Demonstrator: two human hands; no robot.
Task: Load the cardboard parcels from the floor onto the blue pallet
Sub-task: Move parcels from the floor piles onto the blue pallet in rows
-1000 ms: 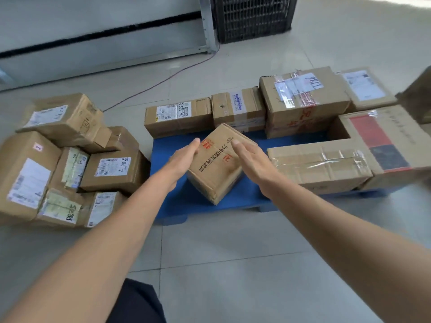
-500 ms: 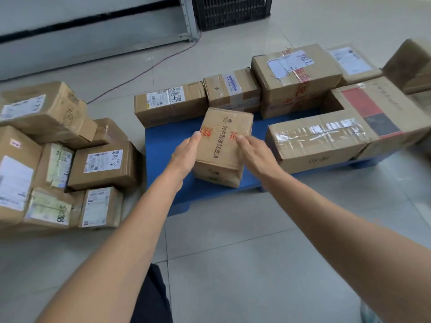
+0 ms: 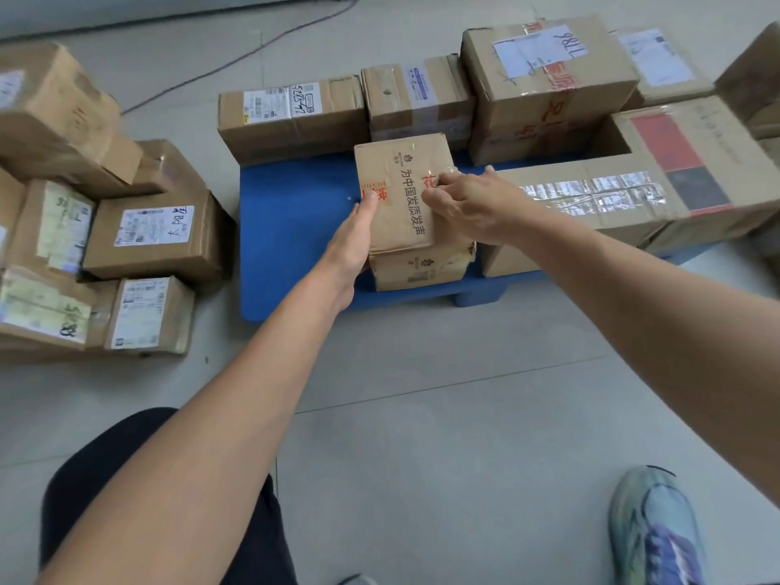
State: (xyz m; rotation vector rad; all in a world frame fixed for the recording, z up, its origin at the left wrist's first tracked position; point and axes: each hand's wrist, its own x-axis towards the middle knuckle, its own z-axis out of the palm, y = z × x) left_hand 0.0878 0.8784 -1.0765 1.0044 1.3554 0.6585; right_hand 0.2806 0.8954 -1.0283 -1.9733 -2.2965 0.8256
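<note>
A small cardboard parcel (image 3: 405, 196) with black Chinese print rests on the blue pallet (image 3: 291, 230) near its front edge. My left hand (image 3: 352, 247) presses flat against the parcel's left side. My right hand (image 3: 472, 204) lies over its top right edge, next to a long taped parcel (image 3: 591, 204). Both hands hold the parcel between them. Several other parcels line the pallet's back, among them a labelled one (image 3: 291, 116), a small one (image 3: 418, 95) and a big one (image 3: 548, 78).
A pile of labelled cardboard parcels (image 3: 152, 238) lies on the tiled floor left of the pallet. A dark cable (image 3: 236, 57) runs across the floor behind. My shoe (image 3: 654, 525) is at the lower right, and my dark-clad knee (image 3: 139, 479) at the lower left.
The tilted parcel has been lowered and turned square, and now sits flat on the pallet beside the long taped parcel. Both hands followed it down. The camera has dipped closer.
</note>
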